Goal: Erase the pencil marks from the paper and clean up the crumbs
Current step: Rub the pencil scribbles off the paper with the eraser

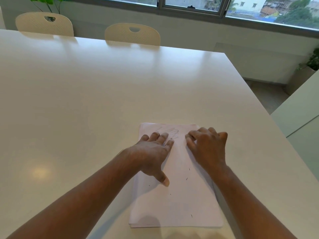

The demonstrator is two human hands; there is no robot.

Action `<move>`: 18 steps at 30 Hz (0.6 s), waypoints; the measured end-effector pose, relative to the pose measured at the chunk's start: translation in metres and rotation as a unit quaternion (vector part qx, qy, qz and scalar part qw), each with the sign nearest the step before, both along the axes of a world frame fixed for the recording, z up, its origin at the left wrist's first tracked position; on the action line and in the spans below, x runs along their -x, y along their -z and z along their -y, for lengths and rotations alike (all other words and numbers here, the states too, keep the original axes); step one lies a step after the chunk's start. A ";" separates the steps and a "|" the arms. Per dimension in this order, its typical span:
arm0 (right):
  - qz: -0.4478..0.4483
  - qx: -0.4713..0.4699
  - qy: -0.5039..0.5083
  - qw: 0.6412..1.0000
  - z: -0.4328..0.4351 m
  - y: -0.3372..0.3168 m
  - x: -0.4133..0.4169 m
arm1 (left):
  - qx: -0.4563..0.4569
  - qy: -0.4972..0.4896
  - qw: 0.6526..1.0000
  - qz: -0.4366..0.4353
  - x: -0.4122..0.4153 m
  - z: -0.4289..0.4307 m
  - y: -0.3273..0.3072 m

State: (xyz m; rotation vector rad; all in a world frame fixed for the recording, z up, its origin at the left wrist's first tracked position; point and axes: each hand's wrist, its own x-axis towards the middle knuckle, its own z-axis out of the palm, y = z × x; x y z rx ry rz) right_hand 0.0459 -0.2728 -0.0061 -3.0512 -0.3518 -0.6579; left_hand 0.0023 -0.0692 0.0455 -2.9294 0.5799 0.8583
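A stack of white paper [179,200] lies on the table in front of me. Faint pencil scribbles [168,130] remain near its far edge. Several dark eraser crumbs [187,178] are scattered over the sheet's middle and near part. My left hand [153,150] lies flat on the paper's left side, fingers spread, fingertips just below the scribbles. My right hand [207,147] rests on the paper's far right part with fingers curled. Its fingertips pinch something small and pale, seemingly an eraser [188,139], which is mostly hidden.
The paper lies on a large white table [103,100], whose right edge runs close to my right arm. Two cream chairs [133,34] stand at the far side under a window. A second pale surface [300,114] sits to the right across a gap.
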 end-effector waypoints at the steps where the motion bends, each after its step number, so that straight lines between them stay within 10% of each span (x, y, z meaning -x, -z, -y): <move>1: 0.002 -0.006 0.014 1.000 0.005 -0.001 -0.008 | 0.001 0.000 1.000 0.000 0.000 0.000 0.000; 18: -0.024 -0.042 -0.031 0.998 -0.008 -0.004 0.020 | -0.003 0.006 1.000 0.007 0.000 -0.001 0.003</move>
